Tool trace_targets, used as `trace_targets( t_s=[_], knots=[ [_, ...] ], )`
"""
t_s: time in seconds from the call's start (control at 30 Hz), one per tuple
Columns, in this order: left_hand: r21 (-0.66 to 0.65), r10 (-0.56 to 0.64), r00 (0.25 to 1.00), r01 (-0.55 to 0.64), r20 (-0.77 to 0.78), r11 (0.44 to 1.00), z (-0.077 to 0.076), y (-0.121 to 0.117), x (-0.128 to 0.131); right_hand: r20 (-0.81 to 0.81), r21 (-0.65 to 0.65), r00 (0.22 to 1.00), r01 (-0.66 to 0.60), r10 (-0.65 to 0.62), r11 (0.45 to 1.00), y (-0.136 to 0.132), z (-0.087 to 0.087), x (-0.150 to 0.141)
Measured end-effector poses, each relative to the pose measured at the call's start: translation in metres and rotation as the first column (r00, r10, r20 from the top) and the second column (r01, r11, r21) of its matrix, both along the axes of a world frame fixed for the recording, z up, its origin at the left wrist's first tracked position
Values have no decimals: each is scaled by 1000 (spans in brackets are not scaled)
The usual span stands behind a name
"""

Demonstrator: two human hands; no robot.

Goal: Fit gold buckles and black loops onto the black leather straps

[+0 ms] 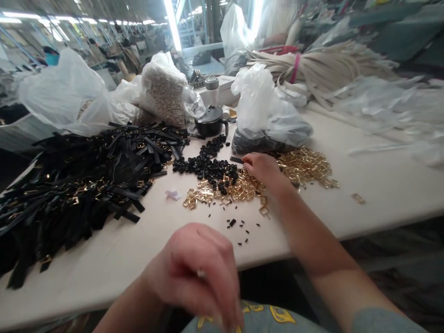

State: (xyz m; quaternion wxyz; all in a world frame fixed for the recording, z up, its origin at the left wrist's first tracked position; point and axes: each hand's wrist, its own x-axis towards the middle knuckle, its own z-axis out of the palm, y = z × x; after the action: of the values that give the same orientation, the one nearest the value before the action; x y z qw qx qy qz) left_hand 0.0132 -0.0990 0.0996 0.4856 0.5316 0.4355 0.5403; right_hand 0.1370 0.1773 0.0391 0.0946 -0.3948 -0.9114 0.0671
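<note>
Far left on the tabletop (138,240) I've got a big tangled pile of black straps (86,171), gold fittings showing among them, with a puffed clear plastic bag (65,97) behind. Next, a bag of beige pieces (164,90) stands at the back; a pale scrap (172,195) lies just right of the straps. Then a spread of small black pieces (204,166), partly on top of the nearer gold buckles (243,187). My left hand (204,263) is up front over the tabletop's near edge, blurred, fingers curled down; I can't tell whether that grip holds anything. Behind the black pieces I see a lidded black cup (210,125) and a jar with a grey lid (212,92). Tiny black bits (239,226) are scattered in front of the buckles. A short black strip (236,160) lies at the back edge of the nearer heap, right at my right hand's (263,167) fingertips. That grip looks narrow, fingers bunched; can't tell if it pinches the strip. Behind it, a white bag with dark contents (270,120); right of it, a second heap of gold buckles (307,166). Further right, a pink-tied bundle of pale strips (326,69) at the back, and one lone buckle (358,199).
</note>
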Motion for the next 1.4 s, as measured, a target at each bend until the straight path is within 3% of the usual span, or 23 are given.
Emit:
trace_targets(
  t_s=[0.07, 0.1, 0.2, 0.27, 0.47, 0.57, 0.67, 0.73, 0.8, 0.9, 1.0, 1.13, 1.4],
  knots=[
    [-31, 71, 994, -69, 86, 997, -15, 24, -12, 82, 24, 995, 46, -48, 999, 3, -5, 2],
    [-54, 168, 977, -162, 132, 985, -24, 35, -18, 107, 36, 992, 63, -67, 997, 5, -7, 2],
    [-172, 451, 873, -423, 184, 890, -51, 56, -31, 125, 51, 986, 106, -112, 993, 8, -11, 3],
    [-224, 537, 828, -499, 161, 837, -63, 61, -36, 138, 42, 981, 133, -138, 990, 10, -12, 1],
    [-271, 617, 766, -565, 180, 780, -72, 63, -41, 170, 88, 973, 146, -159, 985, 9, -13, -6],
    [-273, 591, 783, -535, 194, 799, -74, 64, -39, 145, 100, 973, 169, -182, 981, 8, -12, -7],
    [-267, 562, 806, -509, 184, 818, -77, 65, -37, 10, 76, 979, 202, -204, 976, 4, -6, -6],
    [-294, 565, 804, -504, 183, 812, -77, 66, -35, -138, -15, 982, 128, -129, 992, -3, 1, -7],
    [-327, 582, 787, -505, 204, 798, -75, 68, -35, -280, -159, 960, -72, 25, 985, -15, 7, -10],
    [-362, 616, 742, -516, 264, 776, -71, 72, -35, -429, -351, 882, -363, 196, 863, -36, 11, -16],
    [-386, 641, 707, -525, 298, 759, -70, 74, -37, -483, -458, 838, -488, 253, 743, -54, 11, -21],
    [-381, 647, 699, -534, 304, 755, -71, 74, -41, -491, -452, 817, -536, 302, 713, -65, 10, -24],
    [-379, 630, 714, -516, 304, 768, -73, 72, -41, -656, -173, 658, -608, 370, 775, -71, -2, -31]
  ],
)
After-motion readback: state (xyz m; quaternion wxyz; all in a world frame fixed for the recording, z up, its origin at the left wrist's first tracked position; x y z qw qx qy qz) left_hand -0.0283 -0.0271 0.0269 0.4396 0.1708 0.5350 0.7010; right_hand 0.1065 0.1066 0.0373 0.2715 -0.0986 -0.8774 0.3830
